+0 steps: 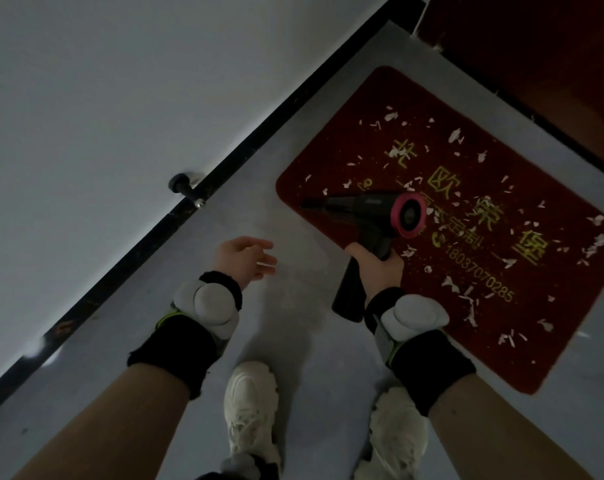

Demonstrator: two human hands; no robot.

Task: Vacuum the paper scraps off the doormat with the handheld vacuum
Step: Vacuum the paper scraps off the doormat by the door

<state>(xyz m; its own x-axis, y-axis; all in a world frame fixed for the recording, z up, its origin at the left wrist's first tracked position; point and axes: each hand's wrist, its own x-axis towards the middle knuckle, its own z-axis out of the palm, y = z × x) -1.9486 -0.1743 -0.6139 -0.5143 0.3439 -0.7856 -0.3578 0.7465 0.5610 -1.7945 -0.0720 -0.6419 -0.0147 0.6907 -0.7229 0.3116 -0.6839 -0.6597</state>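
Dozens of torn white paper scraps point(454, 135) litter our red, coarse-piled doormat point(328, 147), a rounded rectangle with yellow lettering on the smooth grey floor point(293, 341). Our right hand point(380, 268) wraps its grip round the handle of the matte black handheld vacuum point(359, 204), pink ring at its rear, tapered nozzle over the mat's left edge. Our left hand point(245, 259) hangs spread, holding nothing.

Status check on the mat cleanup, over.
Right hand grips black handheld vacuum with pink end. Left hand open, empty. White paper scraps cover red doormat. Nothing blocking.
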